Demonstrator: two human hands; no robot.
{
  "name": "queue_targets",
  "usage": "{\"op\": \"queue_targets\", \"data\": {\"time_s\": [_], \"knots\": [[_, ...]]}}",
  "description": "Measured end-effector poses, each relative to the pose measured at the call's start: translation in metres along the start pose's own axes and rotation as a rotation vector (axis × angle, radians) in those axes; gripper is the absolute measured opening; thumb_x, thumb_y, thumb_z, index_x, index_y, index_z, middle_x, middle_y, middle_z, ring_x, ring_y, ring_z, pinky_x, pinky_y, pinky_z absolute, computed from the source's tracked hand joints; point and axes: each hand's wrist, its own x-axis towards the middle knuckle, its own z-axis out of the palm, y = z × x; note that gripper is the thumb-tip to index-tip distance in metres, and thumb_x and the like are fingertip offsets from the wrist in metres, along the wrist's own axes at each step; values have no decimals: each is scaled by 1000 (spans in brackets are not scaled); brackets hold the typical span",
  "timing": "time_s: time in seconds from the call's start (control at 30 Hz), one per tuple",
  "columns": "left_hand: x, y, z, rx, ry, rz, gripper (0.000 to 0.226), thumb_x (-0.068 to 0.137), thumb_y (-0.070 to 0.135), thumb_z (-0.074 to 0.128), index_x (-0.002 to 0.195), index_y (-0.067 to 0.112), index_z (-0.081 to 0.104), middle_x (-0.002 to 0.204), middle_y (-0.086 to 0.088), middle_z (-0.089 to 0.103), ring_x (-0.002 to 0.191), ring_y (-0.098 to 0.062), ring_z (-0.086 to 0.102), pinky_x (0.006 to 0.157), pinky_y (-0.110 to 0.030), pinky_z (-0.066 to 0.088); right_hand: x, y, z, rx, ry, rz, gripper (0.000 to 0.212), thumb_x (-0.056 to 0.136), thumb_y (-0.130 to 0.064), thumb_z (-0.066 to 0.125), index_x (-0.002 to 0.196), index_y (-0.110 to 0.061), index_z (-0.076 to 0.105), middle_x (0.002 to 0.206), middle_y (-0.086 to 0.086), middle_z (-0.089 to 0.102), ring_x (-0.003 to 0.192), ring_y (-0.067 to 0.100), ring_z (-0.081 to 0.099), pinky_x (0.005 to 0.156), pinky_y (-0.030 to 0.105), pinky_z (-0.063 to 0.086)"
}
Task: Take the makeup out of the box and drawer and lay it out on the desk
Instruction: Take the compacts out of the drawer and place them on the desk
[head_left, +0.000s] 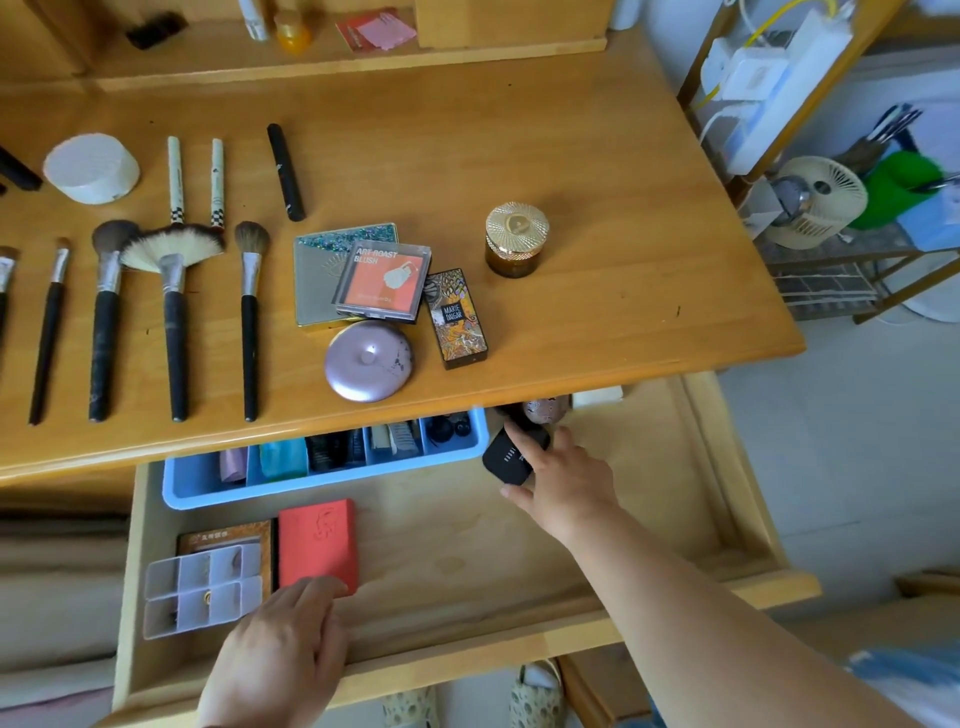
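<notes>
The wooden drawer (519, 540) stands pulled out under the desk (571, 171). My right hand (566, 478) grips a black compact (511, 454) just above the drawer's far right part, beside a blue organiser tray (322, 486). My left hand (280, 654) rests over the drawer's front edge, fingertips touching a red palette (318, 540). Next to the red palette lie a clear divided case (200, 595) and an orange-brown box (228, 540). On the desk lie several brushes (174, 312), palettes (384, 280), a round mauve compact (369, 361) and a gold-lidded jar (515, 239).
A white round tub (92, 167), two checkered pencils (196, 179) and a black tube (285, 171) lie farther back on the desk. A rack with a small fan (821, 202) stands to the right. Slippers (535, 693) show below the drawer.
</notes>
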Motion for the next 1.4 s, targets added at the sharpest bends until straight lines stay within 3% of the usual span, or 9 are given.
{"op": "queue_targets", "data": {"time_s": [0.2,0.33,0.53,0.67,0.8,0.9,1.0,1.17,1.4], "knots": [[-1,0,1,-4,-7,-14,35,74,36,36,84,21,67,72,7,66,59,-19,65,47,-28,50,-17,28,9,7,43,-128,71,82,-56,55,141,-47,19,148,5,22,118,26,43,84,35,42],[-1,1,1,2,15,-12,34,74,35,36,82,22,66,70,6,65,57,-19,64,46,-27,49,-27,35,13,-15,29,-134,94,67,-63,67,143,-34,20,152,6,19,124,27,43,100,36,36],[-2,3,0,-8,53,3,34,74,33,36,81,20,66,69,6,65,55,-20,63,45,-27,48,-28,15,17,75,103,-53,74,71,-31,73,133,-22,34,136,5,36,119,26,42,96,33,39],[-3,1,1,-21,53,10,34,75,34,36,81,20,66,69,6,65,56,-20,64,45,-26,49,-44,24,-8,381,112,-64,69,62,-31,72,125,-29,46,120,-6,46,107,19,53,80,24,44],[-3,1,-1,-21,37,5,34,75,34,37,81,20,67,70,7,65,57,-20,64,46,-26,49,-77,35,-54,610,281,-157,65,63,-46,66,125,-38,47,119,-23,46,107,-5,49,83,8,37],[-3,0,0,-7,15,-1,33,74,35,37,81,22,66,71,7,66,56,-18,64,46,-26,48,-80,42,-96,644,545,-260,62,66,-43,67,125,-30,51,121,-18,48,110,-8,46,90,-2,30],[-2,-1,0,-18,-1,-2,33,73,36,37,81,21,67,70,8,65,56,-17,64,44,-26,48,-51,45,-130,609,688,-213,62,67,-28,75,124,-20,53,120,-6,51,107,6,50,83,10,37],[0,-2,0,-42,3,15,33,72,34,38,81,20,67,69,8,65,54,-15,63,42,-26,51,4,48,-140,578,563,-55,65,69,-26,76,128,-22,50,126,-2,51,113,17,51,82,24,39],[-1,-3,1,-11,-3,0,31,74,35,39,82,21,66,70,9,63,56,-15,62,45,-25,48,22,48,-134,432,445,-79,75,77,-42,69,142,-29,33,156,0,21,140,24,25,111,41,28]]}}
